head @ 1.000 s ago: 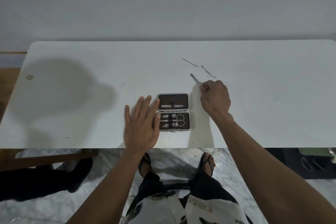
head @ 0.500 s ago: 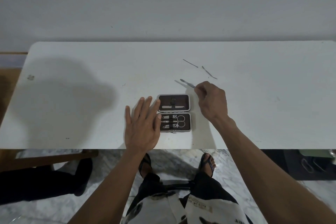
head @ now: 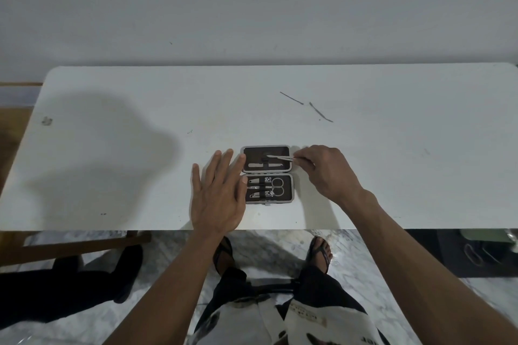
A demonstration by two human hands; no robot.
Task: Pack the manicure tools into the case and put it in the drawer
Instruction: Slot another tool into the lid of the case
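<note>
An open manicure case [head: 291,176] with a dark lining lies near the front edge of the white table [head: 112,148]. Its lower half holds scissors [head: 277,186] and clippers; the upper half holds a nail file [head: 258,165]. My right hand [head: 325,171] pinches a thin metal tool [head: 279,157] and holds it over the upper half, tip pointing left. My left hand [head: 217,196] lies flat with straight fingers, touching the case's left edge. Two more thin metal tools [head: 291,98] [head: 321,112] lie on the table behind the case.
A wall stands behind the table. My feet in sandals [head: 319,253] are on the marble floor below the front edge. A wooden bench [head: 70,246] sits at the lower left, and dark objects lie on the floor at the right.
My right hand lifted the thin tool from the table behind the case and brought it down and left over the case's upper half. The left hand stayed flat beside the case.
</note>
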